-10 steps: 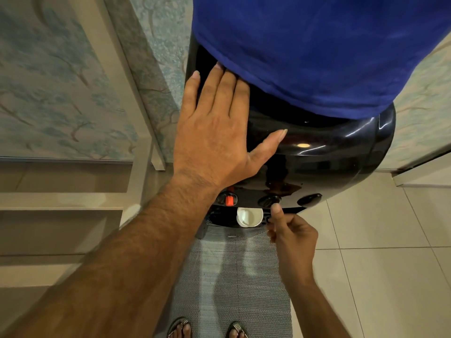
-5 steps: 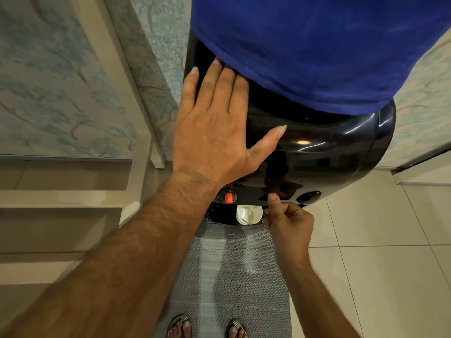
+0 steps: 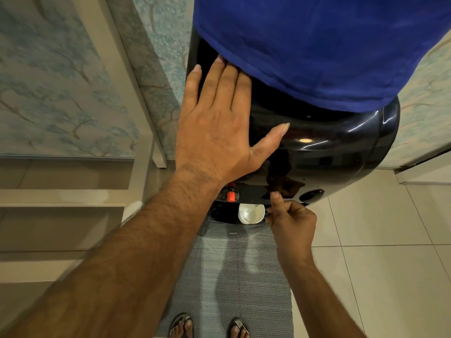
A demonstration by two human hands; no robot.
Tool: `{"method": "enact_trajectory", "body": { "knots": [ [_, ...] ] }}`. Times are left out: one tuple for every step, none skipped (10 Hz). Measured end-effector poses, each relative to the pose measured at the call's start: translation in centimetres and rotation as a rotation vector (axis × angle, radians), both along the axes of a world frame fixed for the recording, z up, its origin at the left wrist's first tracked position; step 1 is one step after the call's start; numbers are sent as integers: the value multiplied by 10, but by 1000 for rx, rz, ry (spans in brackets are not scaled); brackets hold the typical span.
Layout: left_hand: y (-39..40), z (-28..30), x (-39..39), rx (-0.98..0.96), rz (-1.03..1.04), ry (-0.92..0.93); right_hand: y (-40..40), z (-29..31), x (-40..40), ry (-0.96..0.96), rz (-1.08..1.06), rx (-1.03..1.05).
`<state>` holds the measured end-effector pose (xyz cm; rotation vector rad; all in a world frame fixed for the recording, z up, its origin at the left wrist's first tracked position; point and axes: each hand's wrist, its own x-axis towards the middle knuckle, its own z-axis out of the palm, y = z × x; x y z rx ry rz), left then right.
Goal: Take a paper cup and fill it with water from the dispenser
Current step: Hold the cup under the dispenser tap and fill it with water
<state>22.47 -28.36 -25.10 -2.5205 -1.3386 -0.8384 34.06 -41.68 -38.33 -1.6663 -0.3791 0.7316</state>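
Observation:
A white paper cup [image 3: 251, 213] stands in the recess under the taps of the black water dispenser [image 3: 329, 152]. Its inside looks glossy, and I cannot tell the water level. My right hand [image 3: 290, 223] is just right of the cup with its fingers curled. Its thumb points up over the middle tap, which it hides. My left hand [image 3: 214, 128] lies flat and open on the dispenser's top, with its fingertips at the edge of the blue cloth cover [image 3: 317, 45] over the bottle.
A red tap [image 3: 230, 195] sits left of the cup and a dark tap [image 3: 312, 194] to the right. A grey mat [image 3: 234, 276] lies before the dispenser, with my sandalled feet [image 3: 180, 325] on it. Beige steps [image 3: 61, 203] are on the left, and pale floor tiles [image 3: 390, 240] on the right.
My right hand rose from beside the cup to the middle tap, and its thumb now covers the tap. The cup and my left hand stayed in place.

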Motion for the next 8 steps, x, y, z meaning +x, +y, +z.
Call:
{"method": "enact_trajectory", "body": {
  "knots": [
    [0, 0, 0, -2, -2, 0, -1, -1, 1, -1, 2, -1],
    [0, 0, 0, -5, 1, 5, 0, -2, 1, -14, 6, -7],
    [0, 1, 0, -7, 2, 7, 0, -2, 2, -14, -2, -21],
    [0, 1, 0, -11, 1, 10, -1, -3, 3, -19, -1, -27],
    [0, 1, 0, -17, -2, 10, 0, -3, 2, -17, -2, -27],
    [0, 1, -1, -19, -2, 15, -1, -2, 2, -15, 9, -14],
    [0, 2, -1, -18, -3, 15, -1, -3, 2, -11, 12, -6],
    [-1, 1, 0, -22, -5, 10, -1, -4, 2, -9, 13, -5]
  ]
}}
